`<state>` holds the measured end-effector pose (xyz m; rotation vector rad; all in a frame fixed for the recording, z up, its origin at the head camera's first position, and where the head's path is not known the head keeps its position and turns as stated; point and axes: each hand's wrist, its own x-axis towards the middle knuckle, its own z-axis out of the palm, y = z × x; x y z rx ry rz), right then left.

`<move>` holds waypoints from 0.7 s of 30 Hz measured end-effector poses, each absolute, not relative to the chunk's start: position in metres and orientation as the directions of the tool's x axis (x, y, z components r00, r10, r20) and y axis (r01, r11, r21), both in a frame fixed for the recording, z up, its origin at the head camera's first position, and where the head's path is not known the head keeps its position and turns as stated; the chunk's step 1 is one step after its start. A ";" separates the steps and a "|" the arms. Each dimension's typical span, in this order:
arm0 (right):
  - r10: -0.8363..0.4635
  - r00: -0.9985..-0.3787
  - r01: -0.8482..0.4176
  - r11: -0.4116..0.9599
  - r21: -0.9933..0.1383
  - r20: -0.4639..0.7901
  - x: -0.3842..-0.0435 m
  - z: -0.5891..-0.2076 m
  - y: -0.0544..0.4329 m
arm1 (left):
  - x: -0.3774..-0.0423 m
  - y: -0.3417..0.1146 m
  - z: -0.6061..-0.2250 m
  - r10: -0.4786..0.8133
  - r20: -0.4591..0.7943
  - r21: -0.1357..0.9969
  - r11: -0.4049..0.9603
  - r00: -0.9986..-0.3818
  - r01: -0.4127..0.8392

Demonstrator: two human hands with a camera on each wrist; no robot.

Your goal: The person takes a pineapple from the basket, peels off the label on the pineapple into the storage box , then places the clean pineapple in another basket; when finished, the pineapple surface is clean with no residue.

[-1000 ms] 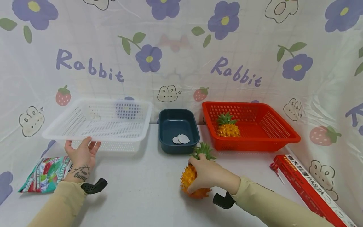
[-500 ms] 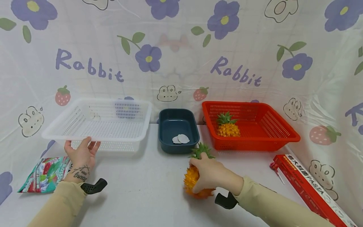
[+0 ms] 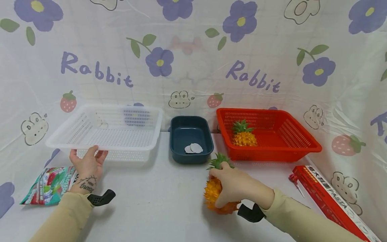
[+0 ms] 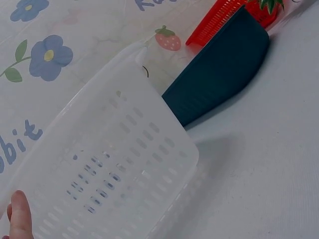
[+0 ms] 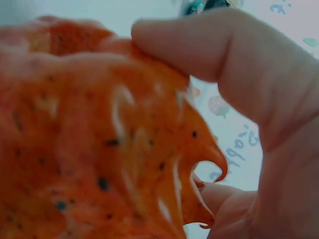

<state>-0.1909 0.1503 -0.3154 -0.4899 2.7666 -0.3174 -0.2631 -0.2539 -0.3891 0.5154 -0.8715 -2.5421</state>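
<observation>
My left hand (image 3: 88, 164) is at the front rim of a white plastic basket (image 3: 133, 155), its thumb up at the edge and the other fingers tucked under the rim. In the left wrist view a fingertip (image 4: 21, 211) shows against the basket's wall. My right hand (image 3: 239, 185) grips an orange, spiky pineapple (image 3: 214, 194) with a green leafy crown, close over the white table. The right wrist view has its glossy orange surface (image 5: 99, 149) near, thumb and fingers around it. A second small pineapple (image 3: 244, 138) lies in the red basket (image 3: 272, 154).
Between the baskets stands a dark blue tub (image 3: 191, 158) with white round pieces (image 3: 196, 148) inside. A colourful snack bag (image 3: 48, 186) lies beside my left forearm. At the right are a long red pasta box (image 3: 329, 201) and a small red wrapped item with a white stick (image 3: 294, 178).
My right hand has shifted to the right with the pineapple in its grip, and slightly nearer to me. My left hand and the white basket have stayed in place.
</observation>
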 end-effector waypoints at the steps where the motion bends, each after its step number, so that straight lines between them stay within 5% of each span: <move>1: -0.369 -0.891 -0.299 0.915 -0.270 -0.265 -0.190 -0.313 0.152 | -0.263 -0.254 -0.389 -0.480 -0.206 0.642 -0.724 -0.853 0.252; 13: -0.427 -0.856 -0.297 0.867 -0.401 -0.290 -0.183 -0.252 0.171 | -0.263 -0.254 -0.390 -0.462 -0.199 0.624 -0.740 -0.864 0.252; 21: -0.385 -0.917 -0.322 0.869 -0.376 -0.103 -0.214 -0.221 0.197 | -0.261 -0.254 -0.390 -0.458 -0.190 0.612 -0.747 -0.869 0.260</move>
